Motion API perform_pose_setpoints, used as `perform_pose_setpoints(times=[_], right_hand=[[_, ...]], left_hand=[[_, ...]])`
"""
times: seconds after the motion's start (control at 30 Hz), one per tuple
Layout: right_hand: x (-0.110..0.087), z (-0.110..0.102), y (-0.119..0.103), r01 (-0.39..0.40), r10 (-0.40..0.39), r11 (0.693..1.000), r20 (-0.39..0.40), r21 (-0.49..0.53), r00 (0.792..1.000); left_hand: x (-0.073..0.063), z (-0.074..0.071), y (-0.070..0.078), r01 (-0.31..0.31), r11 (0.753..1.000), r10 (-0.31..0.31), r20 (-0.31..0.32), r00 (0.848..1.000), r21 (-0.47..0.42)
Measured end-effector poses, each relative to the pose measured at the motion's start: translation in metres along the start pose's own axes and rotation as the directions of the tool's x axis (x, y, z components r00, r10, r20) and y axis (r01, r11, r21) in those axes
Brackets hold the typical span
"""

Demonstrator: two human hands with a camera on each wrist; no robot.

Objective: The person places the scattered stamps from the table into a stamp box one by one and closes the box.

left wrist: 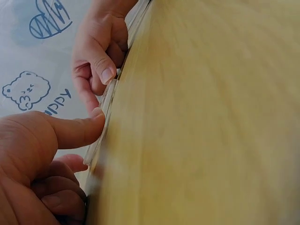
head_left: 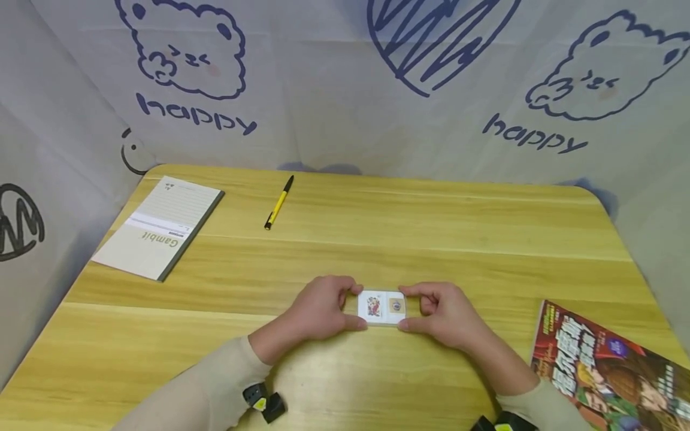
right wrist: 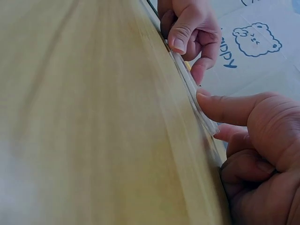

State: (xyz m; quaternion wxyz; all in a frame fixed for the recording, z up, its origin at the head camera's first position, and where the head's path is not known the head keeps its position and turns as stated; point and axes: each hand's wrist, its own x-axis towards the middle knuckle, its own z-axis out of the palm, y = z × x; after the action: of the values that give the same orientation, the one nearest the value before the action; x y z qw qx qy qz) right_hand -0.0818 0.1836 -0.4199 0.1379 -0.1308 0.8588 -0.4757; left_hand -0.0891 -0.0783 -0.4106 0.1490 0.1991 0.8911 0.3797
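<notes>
A small flat rectangular case [head_left: 384,307] with a clear rim and two little pictures on its white face lies near the middle of the table. My left hand [head_left: 326,308] grips its left end, thumb at the near corner and index finger at the far one. At the right end, my right hand [head_left: 448,314] holds the opposite corners the same way. In the left wrist view the case [left wrist: 108,101] appears edge-on as a thin transparent slab, close to the tabletop. The right wrist view also shows its thin edge [right wrist: 190,89] between both hands, other fingers curled in.
A Gambit notebook [head_left: 162,230] lies at the table's left. Toward the back is a yellow and black pen [head_left: 279,202]. A colourful magazine [head_left: 604,371] covers the near right corner. White cloth [head_left: 334,114] with drawings hangs behind the wooden table [head_left: 458,233].
</notes>
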Motion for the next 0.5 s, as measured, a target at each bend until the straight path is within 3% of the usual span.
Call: perform_pose_setpoints(times=[0.27,0.5], right_hand=[[-0.0003,-0.0001,-0.0055,0.003,-0.002,0.999,0.009,-0.046,1.000],[-0.0004,0.0031,-0.0053,-0.010,0.009,0.996,-0.016,-0.093,1.000]], left_hand=[[-0.0012,0.0017,0.0057,0.040,0.999,-0.040,0.004,0.999,0.034],[-0.0021,0.0027,0.0051,0.022,0.997,-0.022,-0.001,1.000,0.080]])
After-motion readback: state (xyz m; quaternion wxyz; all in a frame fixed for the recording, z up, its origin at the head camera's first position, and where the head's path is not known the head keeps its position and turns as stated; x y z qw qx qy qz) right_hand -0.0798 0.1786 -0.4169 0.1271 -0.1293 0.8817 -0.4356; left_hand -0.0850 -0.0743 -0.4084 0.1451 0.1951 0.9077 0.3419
